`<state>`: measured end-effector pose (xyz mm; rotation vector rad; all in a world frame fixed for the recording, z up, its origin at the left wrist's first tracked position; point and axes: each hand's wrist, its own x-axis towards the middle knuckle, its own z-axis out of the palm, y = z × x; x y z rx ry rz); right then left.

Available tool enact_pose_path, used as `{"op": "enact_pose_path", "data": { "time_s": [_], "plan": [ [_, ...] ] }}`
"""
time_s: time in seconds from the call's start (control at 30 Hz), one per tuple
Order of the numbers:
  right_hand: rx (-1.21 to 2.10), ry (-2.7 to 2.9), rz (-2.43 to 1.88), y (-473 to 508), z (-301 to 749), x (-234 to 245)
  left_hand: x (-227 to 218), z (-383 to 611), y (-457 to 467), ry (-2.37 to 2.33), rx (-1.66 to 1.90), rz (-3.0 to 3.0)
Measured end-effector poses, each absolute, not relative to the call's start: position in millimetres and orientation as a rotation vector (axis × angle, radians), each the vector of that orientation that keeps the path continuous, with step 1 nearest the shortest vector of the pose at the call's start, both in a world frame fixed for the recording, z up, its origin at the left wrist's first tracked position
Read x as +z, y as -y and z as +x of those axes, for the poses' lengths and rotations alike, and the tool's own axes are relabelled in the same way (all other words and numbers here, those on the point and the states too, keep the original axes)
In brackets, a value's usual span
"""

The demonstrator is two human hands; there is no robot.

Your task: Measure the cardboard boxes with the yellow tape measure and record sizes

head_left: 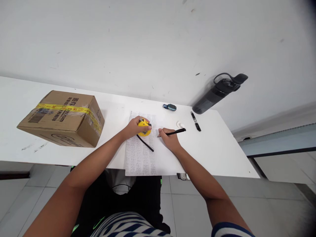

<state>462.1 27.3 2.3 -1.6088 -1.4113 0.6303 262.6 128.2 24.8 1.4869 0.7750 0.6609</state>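
Observation:
My left hand (133, 126) is closed around a yellow tape measure (144, 127) that rests on a patterned sheet of paper (140, 158) in the middle of the white table (217, 148). A black strap (145, 144) trails from the tape measure toward me. My right hand (170, 140) grips a black pen (175, 132), its tip touching the sheet's right edge, just right of the tape measure.
A taped cardboard box (63, 117) stands at the left. A dark water bottle (218, 92) lies against the wall at the back right. A black marker (196, 121), a small white object (180, 124) and a small blue item (169, 107) lie behind my hands.

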Motion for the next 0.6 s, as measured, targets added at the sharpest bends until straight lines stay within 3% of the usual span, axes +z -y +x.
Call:
{"op": "enact_pose_path", "data": {
  "time_s": [0.17, 0.4, 0.6],
  "plan": [
    [0.621, 1.438, -1.611, -25, 466, 1, 21, 265, -124, -0.819, 0.673, 1.512],
    [0.121, 1.556, -1.808, -36, 451, -15, 16, 259, -111, -0.869, 0.842, 1.799],
    [0.375, 1.492, -1.936, -44, 429, 13, 45, 229, -66, -0.775, 1.093, 2.052]
  ]
}}
